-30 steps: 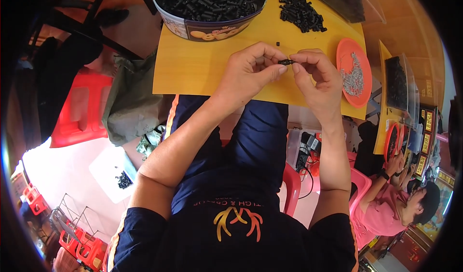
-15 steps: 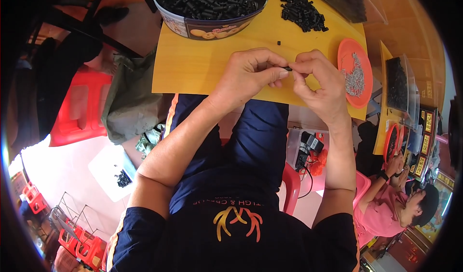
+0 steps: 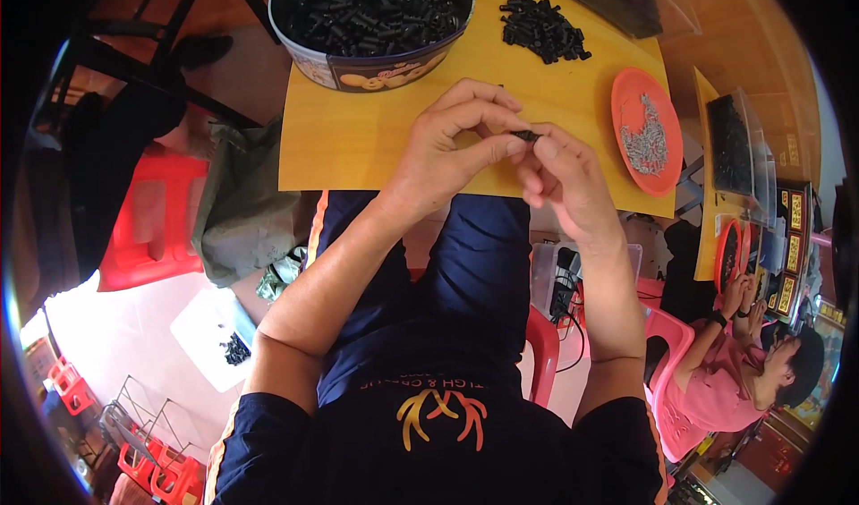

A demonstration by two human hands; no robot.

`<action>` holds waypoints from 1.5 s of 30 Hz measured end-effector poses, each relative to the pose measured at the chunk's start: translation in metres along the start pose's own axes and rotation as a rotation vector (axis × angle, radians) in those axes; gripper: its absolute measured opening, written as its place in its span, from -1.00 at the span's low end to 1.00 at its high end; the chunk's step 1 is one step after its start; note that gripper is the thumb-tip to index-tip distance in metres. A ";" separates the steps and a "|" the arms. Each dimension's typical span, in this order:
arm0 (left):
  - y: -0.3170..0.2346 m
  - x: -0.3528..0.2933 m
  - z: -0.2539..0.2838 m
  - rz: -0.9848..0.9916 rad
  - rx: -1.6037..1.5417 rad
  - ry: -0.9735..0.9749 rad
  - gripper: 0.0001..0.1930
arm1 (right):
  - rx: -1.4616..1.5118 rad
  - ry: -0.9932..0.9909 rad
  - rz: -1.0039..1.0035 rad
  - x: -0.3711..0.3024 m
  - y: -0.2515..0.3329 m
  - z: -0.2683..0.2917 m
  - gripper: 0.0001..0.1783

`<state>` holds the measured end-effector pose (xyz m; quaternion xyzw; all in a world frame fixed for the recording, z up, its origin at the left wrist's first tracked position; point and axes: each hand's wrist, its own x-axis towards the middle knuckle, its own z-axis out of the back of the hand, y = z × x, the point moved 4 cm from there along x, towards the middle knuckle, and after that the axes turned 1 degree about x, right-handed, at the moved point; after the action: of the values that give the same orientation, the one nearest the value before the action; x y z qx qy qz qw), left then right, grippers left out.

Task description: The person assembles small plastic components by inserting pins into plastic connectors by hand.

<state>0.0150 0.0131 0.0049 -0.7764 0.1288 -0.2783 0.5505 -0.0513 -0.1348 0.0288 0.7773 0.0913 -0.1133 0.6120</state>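
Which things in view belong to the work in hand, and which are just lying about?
Likely in the work:
small dark part, at the fingertips of left hand and right hand
oval printed tin of black cylindrical pieces
loose heap of black pieces
orange plastic plate of thin silver pieces

Apparently just lying about:
red plastic stool
olive cloth bag
black cables

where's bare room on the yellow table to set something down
Bare yellow tabletop shows left of the left hand, below the biscuit tin, and between the black parts pile and the orange-red plate. Tin, pile and clear bin crowd the far side.
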 end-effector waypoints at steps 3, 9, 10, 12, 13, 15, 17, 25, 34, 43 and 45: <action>-0.010 -0.002 0.002 -0.180 0.145 0.050 -0.80 | 0.228 0.081 -0.081 0.000 -0.007 -0.005 -0.73; -0.033 -0.004 -0.007 -0.228 0.052 0.135 -0.80 | 0.695 0.372 -0.090 -0.004 -0.014 -0.024 -0.51; -0.037 -0.005 -0.007 -0.249 0.031 0.131 -0.80 | 0.712 0.390 -0.084 -0.005 -0.009 -0.029 -0.53; -0.043 -0.005 -0.009 -0.272 0.010 0.130 -0.79 | 0.716 0.402 -0.080 -0.004 -0.007 -0.032 -0.54; -0.047 -0.005 -0.009 -0.278 0.003 0.128 -0.79 | 0.721 0.414 -0.082 -0.004 -0.006 -0.033 -0.54; -0.049 -0.005 -0.008 -0.284 -0.002 0.128 -0.79 | 0.693 0.402 -0.081 -0.002 -0.005 -0.035 -0.54; -0.047 -0.004 -0.005 -0.272 -0.005 0.108 -0.79 | 0.662 0.394 -0.079 0.000 -0.001 -0.036 -0.54; -0.099 0.024 0.046 -0.457 0.795 -0.303 -0.81 | -0.367 -0.157 0.254 0.034 0.025 0.013 -0.71; -0.091 0.016 0.045 -0.455 0.864 -0.363 -0.63 | -1.076 -0.487 0.586 0.078 0.034 0.070 -0.72; -0.026 0.002 0.002 -0.109 0.611 -0.069 -0.77 | -1.200 -0.450 0.675 0.071 0.026 0.054 -0.85; -0.019 0.002 0.001 -0.069 0.608 -0.058 -0.79 | -1.178 -0.439 0.694 0.066 0.026 0.053 -0.86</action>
<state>0.0153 0.0193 0.0232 -0.5879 -0.0028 -0.3003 0.7511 0.0155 -0.1925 0.0217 0.2615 -0.2402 0.0022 0.9348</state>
